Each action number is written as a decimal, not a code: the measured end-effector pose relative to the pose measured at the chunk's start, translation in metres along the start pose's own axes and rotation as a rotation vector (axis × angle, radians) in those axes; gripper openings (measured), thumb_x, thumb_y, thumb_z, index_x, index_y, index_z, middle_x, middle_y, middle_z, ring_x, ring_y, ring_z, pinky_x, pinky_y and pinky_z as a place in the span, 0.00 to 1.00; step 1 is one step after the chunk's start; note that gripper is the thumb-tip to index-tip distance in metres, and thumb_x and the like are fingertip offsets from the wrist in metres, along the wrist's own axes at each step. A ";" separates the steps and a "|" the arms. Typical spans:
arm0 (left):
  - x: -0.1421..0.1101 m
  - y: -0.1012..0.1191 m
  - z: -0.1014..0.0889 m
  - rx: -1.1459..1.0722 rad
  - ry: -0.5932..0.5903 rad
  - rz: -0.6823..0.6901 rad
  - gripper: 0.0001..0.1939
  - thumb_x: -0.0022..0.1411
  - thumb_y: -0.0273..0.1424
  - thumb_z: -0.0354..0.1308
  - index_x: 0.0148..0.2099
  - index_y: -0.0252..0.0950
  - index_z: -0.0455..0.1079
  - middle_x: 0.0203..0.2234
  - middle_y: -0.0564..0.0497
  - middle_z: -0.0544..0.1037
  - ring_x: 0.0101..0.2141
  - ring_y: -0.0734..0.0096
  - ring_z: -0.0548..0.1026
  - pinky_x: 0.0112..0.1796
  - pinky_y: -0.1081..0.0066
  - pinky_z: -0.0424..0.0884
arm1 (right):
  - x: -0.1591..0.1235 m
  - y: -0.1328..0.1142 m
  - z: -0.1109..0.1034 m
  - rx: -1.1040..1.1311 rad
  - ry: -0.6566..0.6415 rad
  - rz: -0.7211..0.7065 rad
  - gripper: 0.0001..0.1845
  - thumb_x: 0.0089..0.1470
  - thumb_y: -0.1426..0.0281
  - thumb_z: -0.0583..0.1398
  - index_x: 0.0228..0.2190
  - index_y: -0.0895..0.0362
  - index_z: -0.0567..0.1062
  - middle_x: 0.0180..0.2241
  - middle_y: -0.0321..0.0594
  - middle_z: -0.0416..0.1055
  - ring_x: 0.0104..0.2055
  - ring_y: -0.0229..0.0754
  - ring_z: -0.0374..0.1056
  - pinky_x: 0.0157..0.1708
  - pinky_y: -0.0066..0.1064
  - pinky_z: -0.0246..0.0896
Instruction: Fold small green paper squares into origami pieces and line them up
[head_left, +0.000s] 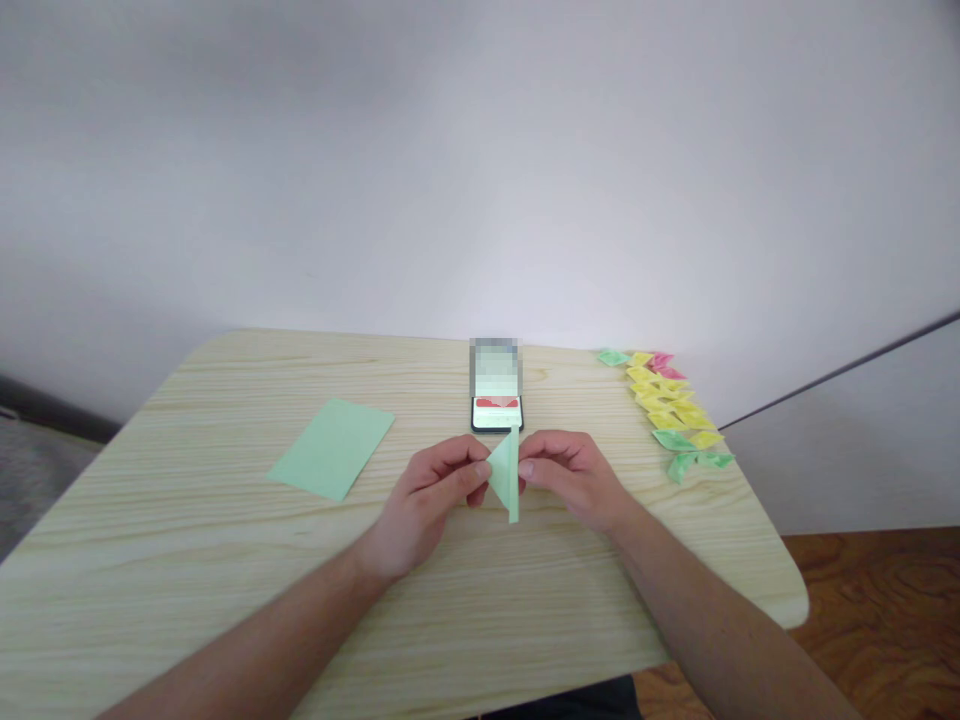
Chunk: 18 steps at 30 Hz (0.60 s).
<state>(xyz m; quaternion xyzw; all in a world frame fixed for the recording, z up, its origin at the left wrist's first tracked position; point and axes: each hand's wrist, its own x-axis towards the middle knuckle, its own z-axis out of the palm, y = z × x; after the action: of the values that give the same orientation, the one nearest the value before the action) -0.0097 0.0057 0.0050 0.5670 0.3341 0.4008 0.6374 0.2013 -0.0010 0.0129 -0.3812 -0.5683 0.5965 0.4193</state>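
Folded light-green paper (501, 472), a triangle with a narrow straight strip down its right edge, is held just on the near side of the phone, its long axis running toward the phone; whether it touches the tabletop I can't tell. It sits between the hands, neither of them nearer, since both touch it. Around it spreads the pale wood-grained table (187, 560). Two bare forearms angle inward from the near side of the phone, backs of the hands partly up: the left hand (424, 500) pinches the triangle's pointed corner between thumb and fingers, while the right hand (574, 477) grips the strip's edge. Left of the phone lies a flat light-green paper sheet (332, 450). The dark-edged phone (496, 386) has a lit screen. Right of it, small yellow folded-paper shapes (664, 421) cluster with pink ones (660, 362) and green ones (673, 440).
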 end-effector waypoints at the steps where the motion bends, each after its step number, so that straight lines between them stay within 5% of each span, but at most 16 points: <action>1: 0.000 0.000 0.000 0.010 0.000 0.004 0.14 0.67 0.37 0.58 0.31 0.35 0.71 0.23 0.52 0.70 0.28 0.70 0.66 0.32 0.69 0.60 | 0.000 0.001 0.000 -0.026 0.018 -0.006 0.08 0.56 0.65 0.67 0.34 0.57 0.82 0.31 0.39 0.79 0.34 0.40 0.73 0.37 0.32 0.70; 7: -0.001 -0.001 0.001 0.076 0.006 0.020 0.14 0.68 0.36 0.57 0.30 0.36 0.69 0.23 0.54 0.67 0.27 0.72 0.63 0.31 0.70 0.58 | -0.001 0.008 -0.003 -0.092 0.087 -0.037 0.04 0.55 0.69 0.67 0.34 0.55 0.82 0.32 0.39 0.79 0.34 0.40 0.73 0.38 0.32 0.70; 18: 0.000 -0.004 0.000 0.088 0.014 0.008 0.13 0.68 0.36 0.57 0.33 0.35 0.71 0.23 0.54 0.68 0.28 0.72 0.64 0.32 0.71 0.59 | -0.001 0.006 -0.004 0.089 -0.008 0.024 0.09 0.54 0.65 0.70 0.36 0.56 0.82 0.33 0.40 0.80 0.34 0.39 0.75 0.38 0.32 0.73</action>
<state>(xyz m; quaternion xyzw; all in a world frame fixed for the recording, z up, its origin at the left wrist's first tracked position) -0.0089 0.0058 0.0009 0.5930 0.3535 0.3924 0.6078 0.2045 -0.0007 0.0064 -0.3665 -0.5383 0.6277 0.4265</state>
